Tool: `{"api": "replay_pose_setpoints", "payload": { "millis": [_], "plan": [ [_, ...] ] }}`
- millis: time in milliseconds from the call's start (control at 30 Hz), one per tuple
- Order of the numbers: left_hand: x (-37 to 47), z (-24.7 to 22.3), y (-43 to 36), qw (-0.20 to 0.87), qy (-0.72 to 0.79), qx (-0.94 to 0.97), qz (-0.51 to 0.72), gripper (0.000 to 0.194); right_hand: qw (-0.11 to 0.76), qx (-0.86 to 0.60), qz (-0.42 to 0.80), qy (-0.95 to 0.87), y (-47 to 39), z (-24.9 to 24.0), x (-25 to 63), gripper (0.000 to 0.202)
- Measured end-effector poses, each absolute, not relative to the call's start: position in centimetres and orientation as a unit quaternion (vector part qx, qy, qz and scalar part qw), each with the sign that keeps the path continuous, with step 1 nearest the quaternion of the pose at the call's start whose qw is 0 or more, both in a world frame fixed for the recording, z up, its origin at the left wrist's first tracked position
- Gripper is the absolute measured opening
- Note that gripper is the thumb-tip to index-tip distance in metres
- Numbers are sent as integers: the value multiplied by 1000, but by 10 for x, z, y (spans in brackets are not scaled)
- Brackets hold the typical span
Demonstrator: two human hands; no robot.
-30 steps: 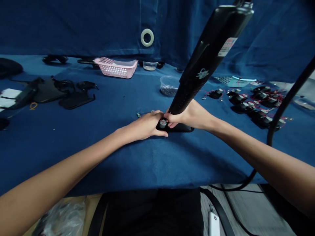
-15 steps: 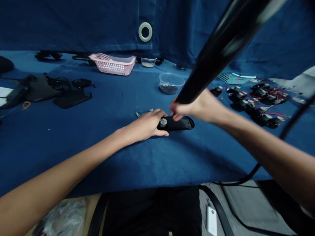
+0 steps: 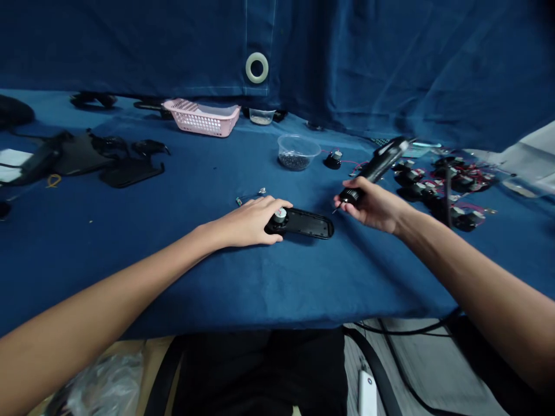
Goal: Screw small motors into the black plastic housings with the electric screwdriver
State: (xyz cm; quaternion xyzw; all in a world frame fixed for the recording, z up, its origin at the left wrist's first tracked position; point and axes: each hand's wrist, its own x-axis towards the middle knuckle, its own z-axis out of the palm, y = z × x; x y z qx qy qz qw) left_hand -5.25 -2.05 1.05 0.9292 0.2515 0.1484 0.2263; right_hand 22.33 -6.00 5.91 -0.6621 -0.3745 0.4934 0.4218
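A long black plastic housing (image 3: 310, 223) lies on the blue cloth with a round silver motor (image 3: 280, 215) at its left end. Around that left end my left hand (image 3: 255, 222) is closed, thumb and fingers on opposite edges. To the right of the housing, my right hand (image 3: 373, 205) grips a black electric screwdriver (image 3: 379, 164), its thin bit pointing down and left, apart from the housing. Just behind my left hand is a small green circuit board (image 3: 239, 201) with wires.
Behind the housing stands a clear tub (image 3: 298, 153) of small dark pieces. A pink basket (image 3: 203, 118) is at the back. Black parts (image 3: 134, 170) lie left; several motors with red wires (image 3: 462, 179) lie right. A single motor (image 3: 333, 159) sits beside the tub.
My right hand has moved right, away from the housing, and the screwdriver has tilted down to the right. The housing has shifted slightly left and turned, with my left hand still on it.
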Motion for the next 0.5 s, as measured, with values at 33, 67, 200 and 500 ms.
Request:
{"api": "replay_pose_setpoints", "payload": {
  "millis": [33,67,200,500],
  "plan": [
    [-53,10,-21,219,252,932,145,58,392,-672,516,-358,-57,50,222,20],
    [-53,10,-22,213,252,933,146,59,364,-681,531,-349,-54,44,222,25],
    [-56,12,-25,206,252,930,172,59,279,-714,528,-366,-41,36,225,39],
    [-69,31,-20,164,287,890,314,48,110,-799,234,-543,-37,31,221,61]
  ]
}}
